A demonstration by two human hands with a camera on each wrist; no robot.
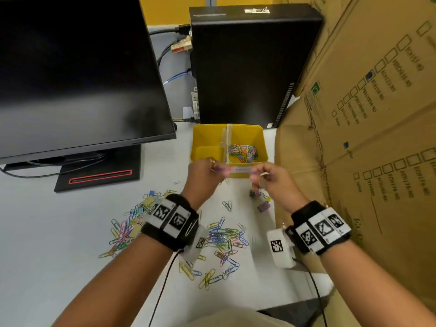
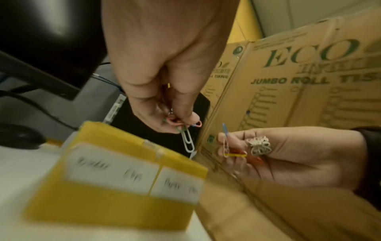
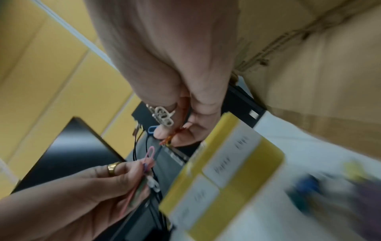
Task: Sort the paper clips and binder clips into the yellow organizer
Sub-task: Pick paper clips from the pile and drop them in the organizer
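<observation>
Head view: two hands, left (image 1: 204, 172), right (image 1: 273, 177), each pinching several paper clips (image 2: 186, 130).

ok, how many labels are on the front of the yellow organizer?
2. Both are white and sit side by side on the front wall of the yellow organizer: the left label below the left compartment, the right label below the right one. Their text is too blurred to read.

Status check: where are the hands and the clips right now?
Left hand and right hand each pinch paper clips before the yellow organizer. Right compartment holds paper clips, left looks empty. Loose clips and binder clips remain on desk. Nothing blocking.
</observation>
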